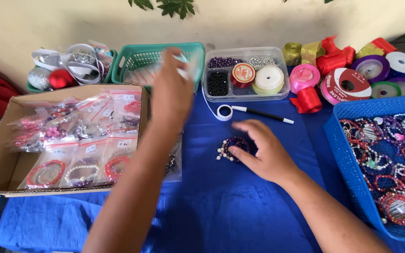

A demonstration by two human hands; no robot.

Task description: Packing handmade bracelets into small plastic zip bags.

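My left hand [170, 91] is raised over the green basket [134, 61], blurred, its fingers pinched on a small clear plastic bag [187, 63]. My right hand [263, 152] rests on the blue cloth, fingertips touching a purple and pearl bead bracelet [230, 149]. A cardboard box [5, 154] at the left holds several bagged bracelets [80, 161].
A clear compartment box [245, 74] with beads and thread spools stands at the back. Ribbon rolls [348, 82] lie at the back right. A blue basket [348, 154] full of bracelets sits at the right. A black pen [263, 115] and a white tape ring [224, 112] lie mid-table.
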